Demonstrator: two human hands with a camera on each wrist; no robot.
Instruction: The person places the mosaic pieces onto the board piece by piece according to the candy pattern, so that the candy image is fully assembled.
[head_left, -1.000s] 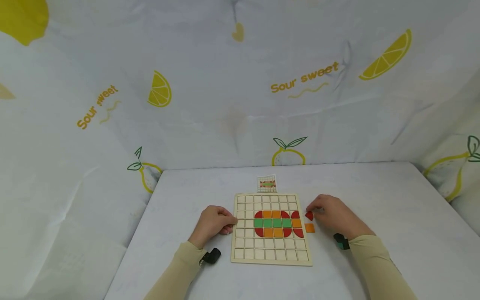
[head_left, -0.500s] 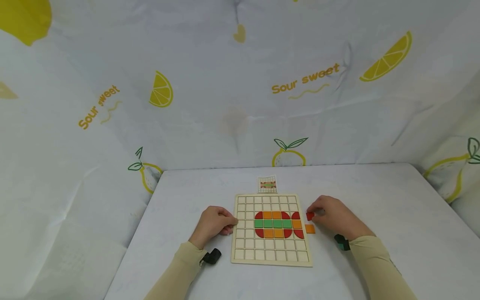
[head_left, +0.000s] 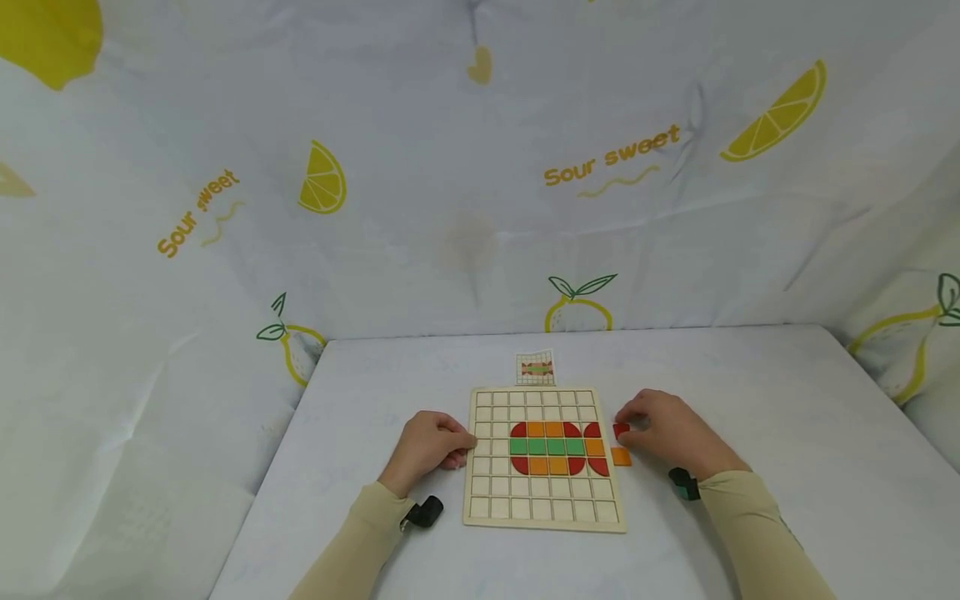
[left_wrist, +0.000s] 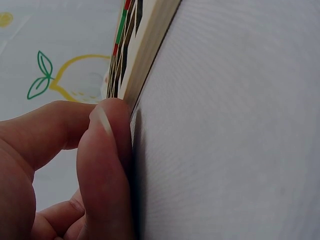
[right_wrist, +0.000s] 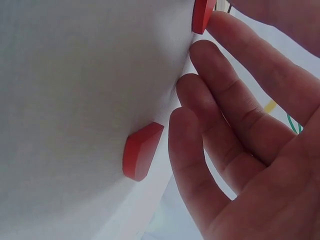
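Observation:
My left hand [head_left: 427, 446] grips the left edge of a wooden grid board [head_left: 543, 508], thumb and forefinger meeting at the rim in the left wrist view. Red, orange and green tiles form a candy-like shape in its cells. Just right of the board, my right hand [head_left: 671, 429] has thumb and forefinger at a red tile [head_left: 621, 431] with a rounded side. In the right wrist view the forefinger touches that tile, while the thumb tip is out of frame. Another red tile [right_wrist: 142, 152] lies on the table beneath the hand, hidden in the head view.
An orange square tile [head_left: 622, 457] lies against the board's right side. Behind the board stands a small pattern card [head_left: 535, 367] showing the same kind of shape. A white cloth with lemon prints [head_left: 450, 250] hangs behind the white table [head_left: 375, 375].
The red tile at my right fingertips has turned so its straight edges face differently. Both hands have kept nearly the same place, and the tiles on the board look the same.

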